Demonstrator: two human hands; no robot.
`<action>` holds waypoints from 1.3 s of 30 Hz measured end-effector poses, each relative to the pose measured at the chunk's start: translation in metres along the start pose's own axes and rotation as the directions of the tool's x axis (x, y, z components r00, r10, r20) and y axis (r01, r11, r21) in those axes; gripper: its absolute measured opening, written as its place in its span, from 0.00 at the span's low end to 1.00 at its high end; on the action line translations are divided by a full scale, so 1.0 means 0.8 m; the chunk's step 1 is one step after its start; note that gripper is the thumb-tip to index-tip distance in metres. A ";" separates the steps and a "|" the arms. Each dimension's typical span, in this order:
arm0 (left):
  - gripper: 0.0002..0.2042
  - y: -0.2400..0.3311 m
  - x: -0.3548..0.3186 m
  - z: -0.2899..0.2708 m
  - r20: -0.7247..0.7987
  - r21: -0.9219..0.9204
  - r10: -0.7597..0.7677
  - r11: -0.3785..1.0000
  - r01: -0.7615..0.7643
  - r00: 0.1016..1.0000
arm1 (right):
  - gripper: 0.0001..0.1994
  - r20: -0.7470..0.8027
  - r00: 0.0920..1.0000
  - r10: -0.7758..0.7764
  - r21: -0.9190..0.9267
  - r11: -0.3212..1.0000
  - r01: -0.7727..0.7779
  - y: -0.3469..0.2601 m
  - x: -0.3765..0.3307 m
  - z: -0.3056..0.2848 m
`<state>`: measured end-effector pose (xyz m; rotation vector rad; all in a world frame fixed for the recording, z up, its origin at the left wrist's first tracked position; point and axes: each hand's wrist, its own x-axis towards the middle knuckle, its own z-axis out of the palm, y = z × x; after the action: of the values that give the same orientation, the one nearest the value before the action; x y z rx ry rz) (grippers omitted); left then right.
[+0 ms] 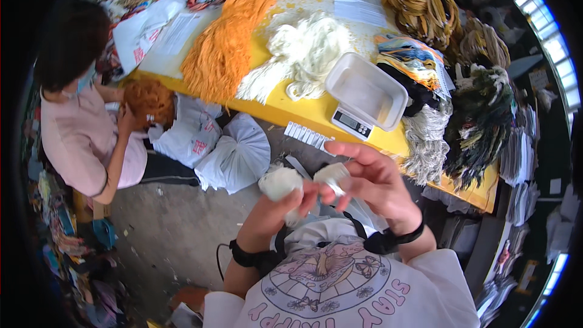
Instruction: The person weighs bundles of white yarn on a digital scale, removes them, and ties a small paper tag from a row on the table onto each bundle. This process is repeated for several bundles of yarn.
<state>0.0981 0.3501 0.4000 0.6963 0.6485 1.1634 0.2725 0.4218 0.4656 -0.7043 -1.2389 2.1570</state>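
Below the yellow table's (276,109) near edge, over grey concrete floor (173,225): left hand (273,206) clenched round a small white yarn bundle (280,182), fluffy end sticking up past the fist. Right hand (370,179) just beside it, thumb & forefinger pinching a second white yarn tuft (331,175), other fingers spread loose. Both bundles near each other, small gap btwn them, held at chest height, well short of the table edge. On the table close to that edge: digital scale w/ clear plastic tray (366,94), white label strip (308,135) overhanging the lip. Behind: white yarn heap (303,54), orange yarn heap (228,42), papers. Right end crowded w/ dark green & cream skeins (480,115) draping over the edge. To the left, a seated co-worker (85,127) holding orange yarn, white bags (234,155) on the floor beside. Open floor mostly btwn co-worker & hands; clutter along far left rim.
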 end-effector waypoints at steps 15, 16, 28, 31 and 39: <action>0.10 -0.071 -0.011 -0.051 -0.525 -0.096 0.024 0.992 -0.088 0.851 | 0.17 -0.274 0.962 0.023 -0.225 0.970 -0.088 0.129 0.034 0.017; 0.10 -0.071 -0.012 -0.053 -0.531 -0.097 0.029 0.991 -0.095 0.847 | 0.17 -0.275 0.961 0.037 -0.195 0.976 -0.094 0.129 0.037 0.019; 0.11 -0.058 -0.016 -0.061 -0.552 0.200 0.331 0.943 -0.265 0.765 | 0.18 -0.332 0.942 0.041 -0.193 0.975 -0.110 0.134 0.071 0.036; 0.11 -0.049 -0.014 -0.059 -0.597 0.142 0.285 0.957 -0.251 0.750 | 0.18 -0.353 0.935 0.035 -0.054 0.997 -0.058 0.132 0.074 0.036; 0.09 -0.060 -0.011 -0.079 -0.542 -0.111 0.154 0.961 -0.252 0.826 | 0.17 -0.309 0.947 0.087 0.021 0.996 -0.085 0.139 0.083 0.024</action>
<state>0.0754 0.3399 0.3244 0.2845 0.9328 1.6182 0.1902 0.4081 0.3646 -1.0662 -1.0499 2.0188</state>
